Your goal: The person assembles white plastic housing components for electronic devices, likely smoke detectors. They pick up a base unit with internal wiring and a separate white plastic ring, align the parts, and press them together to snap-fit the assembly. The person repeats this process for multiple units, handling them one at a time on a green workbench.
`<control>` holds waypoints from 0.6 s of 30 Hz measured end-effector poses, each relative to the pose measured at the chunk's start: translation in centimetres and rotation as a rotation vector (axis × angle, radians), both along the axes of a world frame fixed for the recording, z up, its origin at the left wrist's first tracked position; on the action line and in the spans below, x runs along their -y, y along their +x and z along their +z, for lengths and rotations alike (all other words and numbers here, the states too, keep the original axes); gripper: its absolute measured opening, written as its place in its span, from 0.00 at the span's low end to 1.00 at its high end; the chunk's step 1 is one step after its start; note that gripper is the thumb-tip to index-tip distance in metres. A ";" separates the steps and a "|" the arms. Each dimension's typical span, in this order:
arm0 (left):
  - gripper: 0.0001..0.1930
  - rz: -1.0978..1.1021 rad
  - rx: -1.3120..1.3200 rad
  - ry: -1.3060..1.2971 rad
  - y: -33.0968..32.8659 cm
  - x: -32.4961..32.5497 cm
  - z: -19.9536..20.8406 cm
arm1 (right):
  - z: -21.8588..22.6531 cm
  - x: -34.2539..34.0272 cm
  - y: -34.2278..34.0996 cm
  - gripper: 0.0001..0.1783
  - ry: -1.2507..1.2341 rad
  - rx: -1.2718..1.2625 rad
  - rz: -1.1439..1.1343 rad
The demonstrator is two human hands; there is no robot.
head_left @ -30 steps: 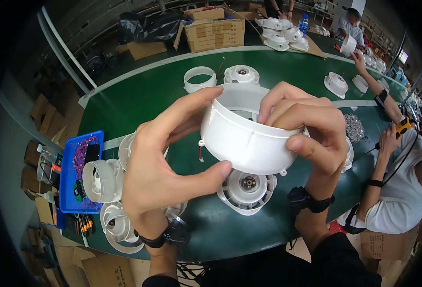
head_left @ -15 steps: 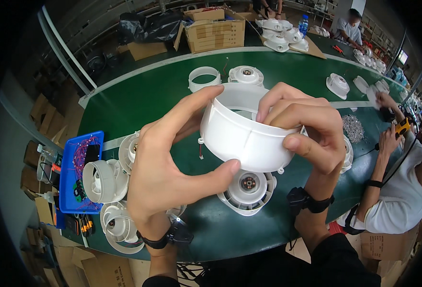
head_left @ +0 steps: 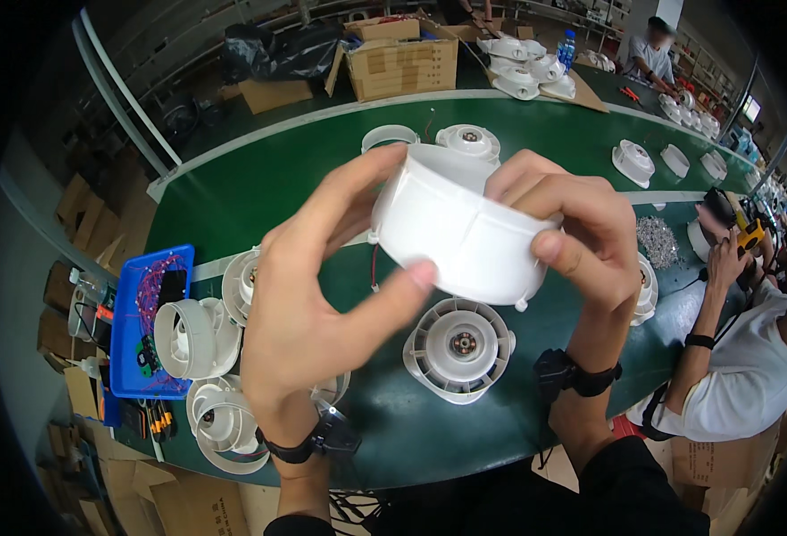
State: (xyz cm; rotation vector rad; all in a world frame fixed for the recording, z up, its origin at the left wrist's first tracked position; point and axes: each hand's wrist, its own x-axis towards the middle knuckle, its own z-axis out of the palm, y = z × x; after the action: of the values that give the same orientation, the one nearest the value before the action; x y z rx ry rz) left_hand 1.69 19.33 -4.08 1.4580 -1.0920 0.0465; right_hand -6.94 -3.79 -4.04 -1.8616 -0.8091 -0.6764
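Note:
Both hands hold a white plastic ring [head_left: 460, 232], tilted, above the table. My left hand [head_left: 308, 268] spans its left side, fingers at the upper rim and thumb on the lower outer wall. My right hand [head_left: 585, 228] pinches the right side, thumb outside and fingers curled over the rim. Small lugs stick out from the ring's lower edge. Below it, a round white fan housing [head_left: 460, 353] lies face up on the table, its motor hub showing in the middle. A thin red wire [head_left: 374, 268] hangs beside the ring's left edge.
At left, a blue tray [head_left: 130, 384] of wires stands near several white housings [head_left: 188, 339]. Another ring [head_left: 389, 136] and housing [head_left: 467, 141] sit on the green surface beyond. Screws [head_left: 657, 241] lie in a pile at right, near a co-worker's arm [head_left: 715, 295] and yellow tool [head_left: 750, 234].
The ring has risen slightly and tilted, its right side lower, uncovering more of the housing below. My left thumb has shifted up and left. The co-worker's hand has drawn back with a ring.

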 end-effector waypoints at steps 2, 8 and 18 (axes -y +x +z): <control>0.15 0.148 -0.049 -0.033 0.4 -0.1 -0.2 | -0.2 0.6 0.3 0.13 0.030 0.010 -0.054; 0.09 0.360 0.165 0.084 1.6 -1.4 -0.2 | 0.0 0.6 -0.2 0.14 0.312 -0.105 -0.373; 0.11 0.443 0.128 0.052 0.9 0.7 -0.5 | -0.2 0.2 0.2 0.11 0.293 -0.080 -0.316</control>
State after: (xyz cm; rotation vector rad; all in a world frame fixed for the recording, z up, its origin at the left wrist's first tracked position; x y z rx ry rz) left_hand 2.56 18.67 -4.56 1.7403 -0.8571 0.4322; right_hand -6.75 -3.95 -4.25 -1.7476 -0.3426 -0.8614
